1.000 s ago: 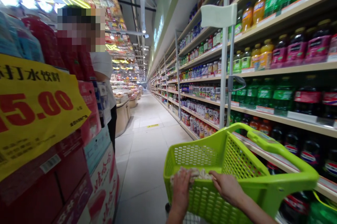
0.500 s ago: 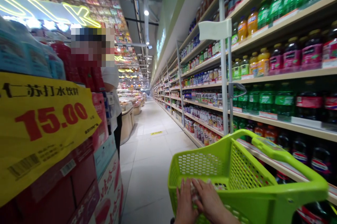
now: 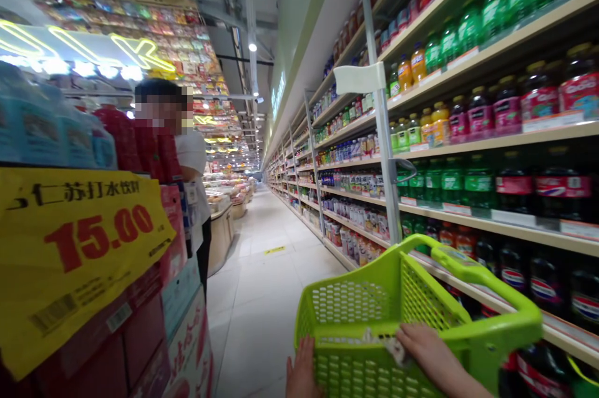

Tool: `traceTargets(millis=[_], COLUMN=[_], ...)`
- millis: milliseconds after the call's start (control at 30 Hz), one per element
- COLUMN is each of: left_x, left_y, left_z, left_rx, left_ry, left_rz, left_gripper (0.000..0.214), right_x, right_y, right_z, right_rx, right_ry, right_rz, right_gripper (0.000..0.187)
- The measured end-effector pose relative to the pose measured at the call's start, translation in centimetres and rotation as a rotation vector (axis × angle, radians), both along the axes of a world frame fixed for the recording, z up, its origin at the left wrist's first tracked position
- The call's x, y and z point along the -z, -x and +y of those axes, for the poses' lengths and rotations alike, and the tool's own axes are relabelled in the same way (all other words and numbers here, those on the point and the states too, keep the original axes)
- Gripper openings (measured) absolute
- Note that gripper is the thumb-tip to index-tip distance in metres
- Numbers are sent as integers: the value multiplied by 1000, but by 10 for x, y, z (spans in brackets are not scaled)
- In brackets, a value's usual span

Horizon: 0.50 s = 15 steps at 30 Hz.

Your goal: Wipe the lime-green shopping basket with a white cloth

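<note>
A lime-green plastic shopping basket (image 3: 355,304) with a raised handle fills the lower middle of the view. My left hand (image 3: 302,373) lies flat against the outside of its near left corner, fingers stretched upward, holding nothing. My right hand (image 3: 428,354) rests on the basket's near rim, fingers closed on a small pale cloth (image 3: 395,348) pressed against the rim. Both wrists run off the bottom edge.
Tall shelves of drink bottles (image 3: 468,123) line the right side. On the left stands a stack of red cartons (image 3: 140,323) with a yellow price sign (image 3: 79,248). A person in a white top (image 3: 194,161) stands behind it. A tiled aisle (image 3: 262,279) runs ahead.
My hands have moved apart: the left went to the basket's outer left corner, the right slid right along the rim with the cloth. The view has tilted slightly upward.
</note>
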State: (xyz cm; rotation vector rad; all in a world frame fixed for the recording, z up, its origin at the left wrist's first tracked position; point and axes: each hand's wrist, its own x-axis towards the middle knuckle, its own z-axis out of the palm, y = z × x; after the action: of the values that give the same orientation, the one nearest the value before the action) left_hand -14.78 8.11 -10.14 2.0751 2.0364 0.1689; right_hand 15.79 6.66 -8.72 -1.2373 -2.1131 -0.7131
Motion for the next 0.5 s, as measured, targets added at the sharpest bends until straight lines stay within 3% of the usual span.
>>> traceTargets(millis=[67, 133, 200, 267, 367, 433, 500], left_x=[-3, -3, -2, 0, -2, -5, -9], left_y=[-3, -13, -30, -51, -77, -84, -84], left_z=[-3, -6, -10, -15, -23, -26, -27], left_rx=[-18, -25, 61, 196, 249, 228, 232], left_ry=[-10, -32, -71, -96, -77, -70, -70], left_rz=[46, 75, 69, 28, 18, 67, 109], left_gripper=[92, 91, 92, 93, 95, 96, 98], right_x=[-18, -32, -38, -36, -29, -29, -36], right_y=[-44, -67, -63, -38, -1, 0, -25], right_z=[-14, -24, -29, -30, -28, -30, -36], right_rx=[14, 47, 102, 133, 66, 37, 65], right_ry=[-12, -8, 6, 35, 99, 119, 142], right_rz=[-45, -52, -7, 24, -6, -6, 23], right_gripper=[26, 26, 25, 24, 21, 20, 23])
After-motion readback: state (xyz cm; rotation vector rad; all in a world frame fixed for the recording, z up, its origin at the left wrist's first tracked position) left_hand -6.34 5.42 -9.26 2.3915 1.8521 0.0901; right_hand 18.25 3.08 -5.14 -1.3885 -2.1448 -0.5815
